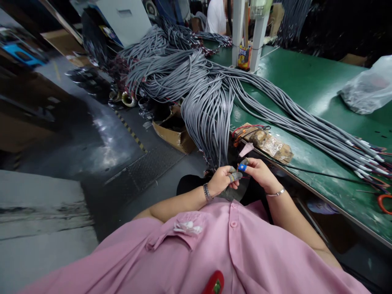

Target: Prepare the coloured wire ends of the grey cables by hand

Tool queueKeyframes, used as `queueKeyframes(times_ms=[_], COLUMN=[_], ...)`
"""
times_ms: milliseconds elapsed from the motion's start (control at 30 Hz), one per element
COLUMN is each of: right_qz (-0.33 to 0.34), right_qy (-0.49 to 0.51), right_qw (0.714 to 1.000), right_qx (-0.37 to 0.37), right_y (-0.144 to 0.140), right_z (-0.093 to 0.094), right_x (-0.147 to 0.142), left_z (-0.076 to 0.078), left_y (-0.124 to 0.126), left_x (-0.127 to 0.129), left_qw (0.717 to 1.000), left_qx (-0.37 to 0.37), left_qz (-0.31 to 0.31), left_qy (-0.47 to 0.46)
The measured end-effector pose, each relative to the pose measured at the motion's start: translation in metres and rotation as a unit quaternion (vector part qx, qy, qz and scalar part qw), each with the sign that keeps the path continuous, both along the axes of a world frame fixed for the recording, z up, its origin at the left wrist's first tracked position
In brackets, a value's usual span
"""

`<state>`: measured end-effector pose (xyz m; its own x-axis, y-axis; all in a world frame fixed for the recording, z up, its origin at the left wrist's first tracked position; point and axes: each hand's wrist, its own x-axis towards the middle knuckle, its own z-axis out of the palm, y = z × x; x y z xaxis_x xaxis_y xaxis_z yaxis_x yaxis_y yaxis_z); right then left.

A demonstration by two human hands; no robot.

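Note:
My left hand (221, 179) and my right hand (259, 170) meet in front of my body, at the edge of the green table (301, 83). The fingers of both are closed in a pinch, and whatever lies between the tips is too small and hidden to name. Grey covers wrap some fingertips, and a blue band (242, 168) sits on a right-hand digit. Just beyond the hands, a thick bundle of grey cables (210, 116) hangs over the table edge. A pale pink piece (246, 149) lies close to my right hand.
A taped brown block (271, 145) with red and black wires lies at the table edge. More grey cables (309, 126) stretch right, toward orange-handled scissors (384, 202). A plastic bag (369, 87), a cardboard box (174, 132) and white posts (237, 36) stand around. Another person (216, 18) is behind the table.

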<state>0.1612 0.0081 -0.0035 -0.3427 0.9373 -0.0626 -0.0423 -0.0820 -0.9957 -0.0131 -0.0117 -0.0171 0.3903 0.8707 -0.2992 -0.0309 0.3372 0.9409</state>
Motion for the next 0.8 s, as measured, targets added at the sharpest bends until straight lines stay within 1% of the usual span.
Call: queueKeyframes(times_ms=[67,100,133,167,233,300,367,433,467,533,567,633,733,800], right_qz=[0.023,0.027,0.025,0.014,-0.029,-0.080,-0.110,-0.118,-0.126,-0.171,-0.197,-0.225,-0.208,-0.178], right_qy=[-0.035,-0.051,-0.061,-0.064,-0.048,-0.015,0.015,0.042,0.055,0.079,0.089,0.100,0.092,0.073], right_qw=[0.998,0.996,0.994,0.993,0.994,0.995,0.994,0.991,0.989,0.981,0.976,0.969,0.973,0.981], right_qx=[0.042,0.067,0.088,0.101,0.095,0.055,0.001,-0.043,-0.052,-0.046,-0.039,-0.031,-0.024,-0.014], right_y=[-0.005,-0.007,-0.009,-0.011,-0.014,-0.016,-0.021,-0.027,-0.030,-0.035,-0.036,-0.037,-0.033,-0.029], right_z=[0.003,0.003,0.003,0.002,-0.002,-0.008,-0.015,-0.021,-0.024,-0.029,-0.031,-0.032,-0.028,-0.023], right_x=[-0.002,-0.003,-0.003,-0.003,0.000,0.004,0.006,0.003,-0.001,-0.010,-0.015,-0.021,-0.022,-0.022], left_z=[0.001,0.001,0.002,0.002,0.002,0.002,0.002,0.001,0.001,-0.001,-0.002,-0.004,-0.005,-0.004], left_y=[0.000,0.000,0.000,0.001,0.001,0.001,0.001,0.001,0.000,0.000,0.000,0.001,0.004,0.005], left_x=[-0.001,-0.002,-0.002,-0.002,-0.002,-0.002,0.000,0.002,0.003,0.006,0.006,0.006,0.001,-0.002], left_qw=[0.997,0.994,0.992,0.992,0.997,0.999,0.996,0.992,0.991,0.990,0.991,0.993,0.995,0.997], left_qx=[-0.013,-0.017,-0.020,-0.023,-0.036,-0.053,-0.065,-0.067,-0.067,-0.069,-0.073,-0.082,-0.073,-0.044], left_qz=[-0.079,-0.106,-0.118,-0.116,-0.068,0.002,0.057,0.086,0.094,0.096,0.089,0.053,-0.014,-0.035], left_qy=[0.024,0.032,0.037,0.037,0.021,-0.007,-0.037,-0.060,-0.066,-0.071,-0.071,-0.070,-0.063,-0.045])
